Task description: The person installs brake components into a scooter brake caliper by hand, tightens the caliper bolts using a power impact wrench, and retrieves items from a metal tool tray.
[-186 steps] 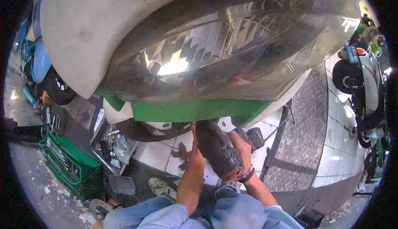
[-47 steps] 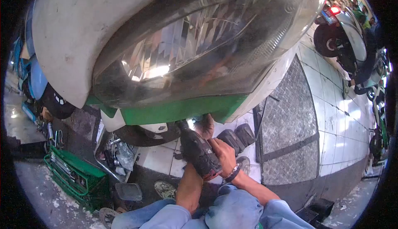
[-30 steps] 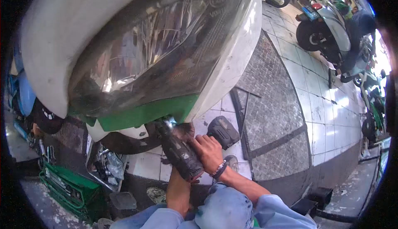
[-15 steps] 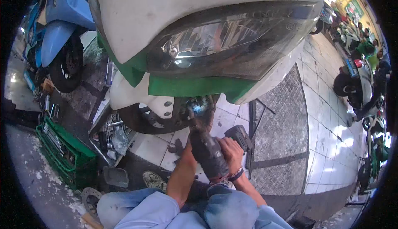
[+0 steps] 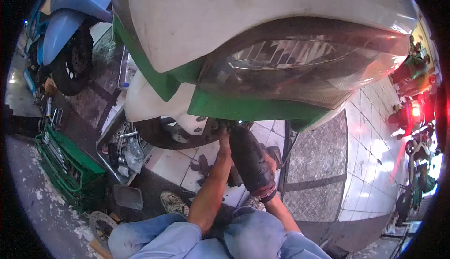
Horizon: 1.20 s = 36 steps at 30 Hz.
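Observation:
A black cordless impact wrench points away from me, its nose under the green lower edge of the scooter's front fairing. My right hand is wrapped round its handle, mostly hidden behind the body; part of the battery shows beyond. My left hand reaches forward beside the tool's nose, close to the front wheel. Its fingers are hidden in shadow, so whether they grip anything is unclear. A white fender covers the wheel's top. Where the tool's tip meets the scooter cannot be seen.
To the left lie a metal tray of sockets and tools, a green toolbox, and a brake disc. A blue scooter stands farther back. Checkered metal plate covers the floor at right, with parked motorcycles beyond.
The impact wrench has swung upward and forward, its nose now under the fairing. My left hand has shifted slightly. The view has turned, so the fairing sits farther right.

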Each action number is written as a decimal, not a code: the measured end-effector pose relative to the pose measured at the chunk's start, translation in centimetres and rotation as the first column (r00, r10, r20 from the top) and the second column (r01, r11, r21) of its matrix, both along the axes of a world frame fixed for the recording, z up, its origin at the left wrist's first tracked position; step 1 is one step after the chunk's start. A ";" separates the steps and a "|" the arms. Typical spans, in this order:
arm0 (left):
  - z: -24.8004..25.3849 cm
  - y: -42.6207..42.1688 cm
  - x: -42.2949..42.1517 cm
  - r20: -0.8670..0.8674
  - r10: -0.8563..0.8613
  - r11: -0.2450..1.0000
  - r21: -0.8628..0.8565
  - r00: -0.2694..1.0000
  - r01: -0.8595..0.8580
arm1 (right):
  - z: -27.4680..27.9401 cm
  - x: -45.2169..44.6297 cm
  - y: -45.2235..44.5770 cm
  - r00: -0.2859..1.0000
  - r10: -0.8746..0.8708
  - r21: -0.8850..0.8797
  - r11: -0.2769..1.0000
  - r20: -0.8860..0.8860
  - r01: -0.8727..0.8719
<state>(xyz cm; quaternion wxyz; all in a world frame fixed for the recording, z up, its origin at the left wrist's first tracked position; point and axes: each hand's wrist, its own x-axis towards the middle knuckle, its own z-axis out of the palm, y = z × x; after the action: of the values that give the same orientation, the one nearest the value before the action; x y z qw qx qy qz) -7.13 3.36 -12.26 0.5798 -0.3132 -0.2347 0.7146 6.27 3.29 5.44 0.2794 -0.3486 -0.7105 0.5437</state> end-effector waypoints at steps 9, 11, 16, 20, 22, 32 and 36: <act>2.9 0.7 -0.2 -0.655 0.124 0.974 -0.063 0.746 -0.217 | 1.0 1.7 -2.6 0.992 0.044 -0.378 0.926 0.118 0.004; 3.3 0.1 -0.1 -0.634 0.050 0.992 -0.061 0.772 -0.114 | -0.2 1.3 -2.5 0.997 -0.029 -0.350 0.935 0.065 0.050; 8.7 -0.9 -0.1 -0.750 0.014 0.967 -0.157 0.661 -0.198 | -2.1 0.0 -1.9 0.992 -0.124 -0.115 0.986 -0.013 0.122; 4.3 0.7 -0.7 -0.655 0.180 0.984 0.136 0.734 -0.119 | 2.5 0.2 -0.2 0.983 -0.054 0.358 0.933 0.174 -0.013; 4.8 0.4 -1.0 -0.686 0.151 0.989 0.102 0.712 -0.111 | 5.4 -0.2 0.3 0.947 -0.101 0.572 0.815 0.306 -0.098; 5.0 1.3 -0.9 -0.620 0.218 0.976 0.138 0.754 -0.170 | 8.6 -1.6 1.5 0.843 -0.192 0.771 0.542 0.502 -0.335; 4.7 1.2 -0.2 -0.580 0.188 0.982 0.101 0.793 -0.159 | 4.0 0.8 2.5 0.886 -0.085 0.597 0.767 0.456 -0.233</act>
<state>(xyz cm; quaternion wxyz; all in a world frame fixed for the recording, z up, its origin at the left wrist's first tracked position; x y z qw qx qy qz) -7.30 4.59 -7.55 0.5630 -0.0406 -0.0887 0.8207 7.11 5.75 9.46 0.1831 -0.3216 -0.9107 0.1837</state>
